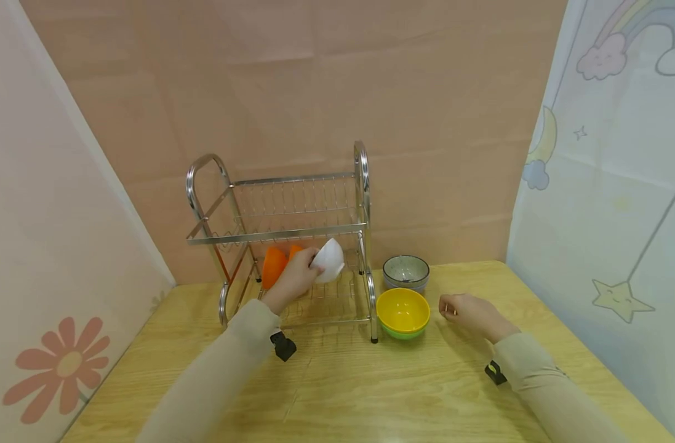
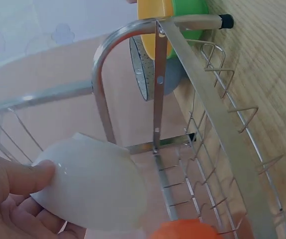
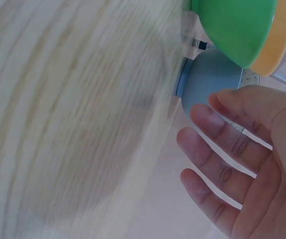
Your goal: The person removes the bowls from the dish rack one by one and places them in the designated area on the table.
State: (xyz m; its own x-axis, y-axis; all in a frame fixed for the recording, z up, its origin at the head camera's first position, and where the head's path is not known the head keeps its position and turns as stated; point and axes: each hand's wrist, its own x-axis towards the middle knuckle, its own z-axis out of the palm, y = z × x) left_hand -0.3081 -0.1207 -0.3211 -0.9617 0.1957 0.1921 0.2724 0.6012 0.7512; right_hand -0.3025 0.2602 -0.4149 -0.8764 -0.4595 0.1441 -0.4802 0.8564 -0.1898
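Note:
In the head view my left hand [image 1: 295, 278] pinches a white bowl [image 1: 328, 261] by its rim, tilted on its side, at the lower tier of a metal dish rack [image 1: 276, 235]. The left wrist view shows the thumb on the outside of the white bowl [image 2: 95, 184]. Orange bowls [image 1: 273, 268] stand on edge in the lower tier, left of the white one and partly behind my hand. My right hand [image 1: 472, 314] is held over the table, fingers loosely bent around nothing, just right of a yellow bowl [image 1: 402, 309] nested in a green bowl [image 1: 402, 335].
Behind the yellow bowl stands a speckled grey bowl [image 1: 406, 269] stacked on a bluish bowl [image 3: 210, 79]. The rack's right post [image 1: 372, 301] comes close to the yellow bowl. Fabric walls [image 1: 426, 123] border the wooden table [image 1: 337, 387] at the back and sides.

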